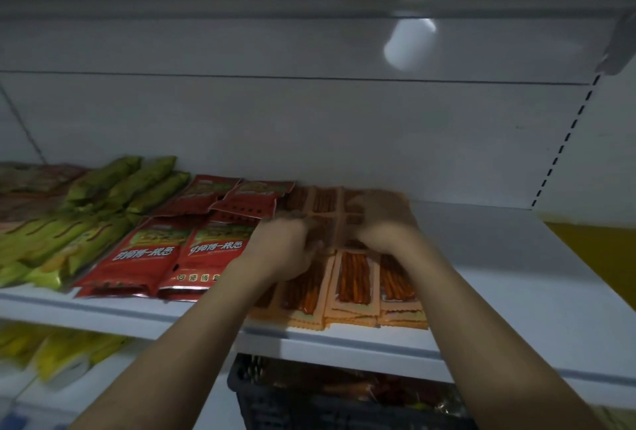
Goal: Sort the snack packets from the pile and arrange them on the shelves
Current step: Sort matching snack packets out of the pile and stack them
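**A:** Which step?

**B:** Arranging. Green packets (103,209) and red packets (165,254) are laid out. My left hand (285,247) and right hand (385,219) are on the orange stick packets (354,285) on the shelf (516,274). Next I'd square the back row.

**A:** Grips?

**B:** Both blurred, can't tell. The basket (261,391) below is cut off and dark.

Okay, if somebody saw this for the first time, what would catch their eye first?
Two bare forearms reach in from below, with the left hand and right hand, both blurred, on the orange stick-snack packets at mid-shelf. To the left of those lie bright red packets, then green packets, all on the white shelf.
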`<state>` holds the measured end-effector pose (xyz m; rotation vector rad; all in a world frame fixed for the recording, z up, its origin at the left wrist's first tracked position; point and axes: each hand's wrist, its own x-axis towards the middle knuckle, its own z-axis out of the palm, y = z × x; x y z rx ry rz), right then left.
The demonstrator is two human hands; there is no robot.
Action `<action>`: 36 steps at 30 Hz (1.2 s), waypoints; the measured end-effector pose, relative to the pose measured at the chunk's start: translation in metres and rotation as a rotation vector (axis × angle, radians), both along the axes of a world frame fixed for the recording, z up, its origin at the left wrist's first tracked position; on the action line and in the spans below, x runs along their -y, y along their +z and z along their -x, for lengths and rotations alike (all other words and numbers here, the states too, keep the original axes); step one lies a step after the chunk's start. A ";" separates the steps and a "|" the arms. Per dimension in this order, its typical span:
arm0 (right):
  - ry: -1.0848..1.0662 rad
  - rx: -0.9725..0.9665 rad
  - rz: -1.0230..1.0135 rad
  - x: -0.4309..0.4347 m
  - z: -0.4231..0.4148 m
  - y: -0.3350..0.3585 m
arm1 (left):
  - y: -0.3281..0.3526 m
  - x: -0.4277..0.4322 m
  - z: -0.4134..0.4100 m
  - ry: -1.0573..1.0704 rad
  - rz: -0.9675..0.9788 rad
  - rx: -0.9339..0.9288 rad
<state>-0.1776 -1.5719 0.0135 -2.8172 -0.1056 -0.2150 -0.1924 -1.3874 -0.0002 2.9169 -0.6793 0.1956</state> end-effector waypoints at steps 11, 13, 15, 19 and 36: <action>0.297 0.124 -0.024 -0.153 0.045 0.050 | 0.042 -0.164 0.061 0.276 -0.018 0.228; 0.362 0.130 -0.009 -0.193 0.052 0.055 | 0.047 -0.208 0.078 0.370 -0.008 0.216; 0.421 0.127 0.032 -0.236 0.058 0.059 | 0.050 -0.252 0.097 0.447 -0.006 0.202; 0.540 0.110 0.043 -0.328 0.074 0.061 | 0.048 -0.340 0.135 0.562 -0.009 0.193; 0.897 0.077 -0.020 -0.635 0.149 0.027 | 0.029 -0.598 0.294 1.018 0.014 0.132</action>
